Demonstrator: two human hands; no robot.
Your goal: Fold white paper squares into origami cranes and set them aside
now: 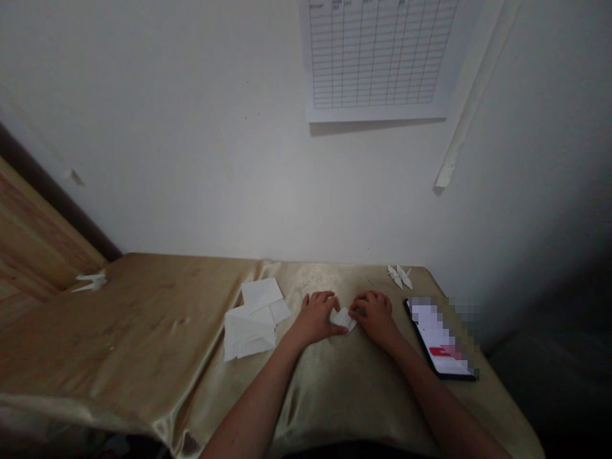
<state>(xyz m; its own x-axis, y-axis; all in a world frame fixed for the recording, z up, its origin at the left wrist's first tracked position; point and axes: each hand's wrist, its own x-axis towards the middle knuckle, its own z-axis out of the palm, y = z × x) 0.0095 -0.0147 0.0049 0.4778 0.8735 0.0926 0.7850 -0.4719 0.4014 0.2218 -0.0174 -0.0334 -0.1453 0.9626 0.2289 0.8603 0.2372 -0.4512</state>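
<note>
Take the small folded paper [343, 318] between your hands as the dial's center, with 12 toward the wall [215, 140]. Starting at the far left, between 9 and 10 o'clock, a wooden surface [43, 229] slants in beside the table. At 9 o'clock, well apart from your hands, a white object [90, 281] lies near the left end of the shiny gold-brown tablecloth [129, 331]; it is too small and blurred for you to make out. Also at 9 o'clock but much nearer, several loose white sheets [251, 336] overlap at uneven angles on the cloth.

Just right of them is your left hand [319, 317], palm down, its thumb and fingers spread in a curve about the left side of the folded paper, the thumb touching the near edge. The folded paper itself sits low over the cloth, pale and angular, partly covered by your fingers. On its 3 o'clock side, your right hand [373, 313] is curled, thumb and forefinger pinching the paper's right edge.

Between 12 and 1 o'clock, a printed grid sheet [382, 57] hangs on the wall; its headings are too blurred to read. At 2 o'clock, 2 pointed white paper figures [400, 276] lie side by side near the back edge of the table. Between 3 and 4 o'clock, a phone [442, 341] lies screen up and lit, partly pixelated, with a red patch showing. At 1 o'clock, high on the wall, a pale strip [471, 108] runs diagonally.
</note>
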